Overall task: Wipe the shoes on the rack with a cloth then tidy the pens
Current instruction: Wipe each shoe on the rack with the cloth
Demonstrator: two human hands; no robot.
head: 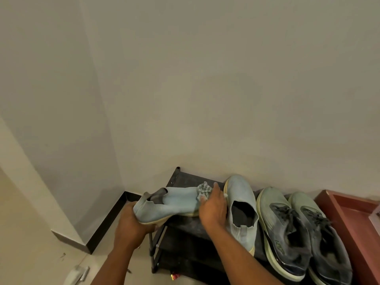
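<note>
Resting on the black rack's (181,178) top shelf were three shoes: one pale blue slip-on (241,210) and a pair of grey laced trainers (296,235), all lying toes toward the wall. A fourth shoe, the matching blue slip-on (168,203), was held above the rack's left edge, its long axis running along the shelf, toe pointing right. The left hand (131,223) gripped its heel from beneath, fingers curled. The right hand (212,208) pressed a checked cloth (204,191) against the toe, fingers fairly straight.
</note>
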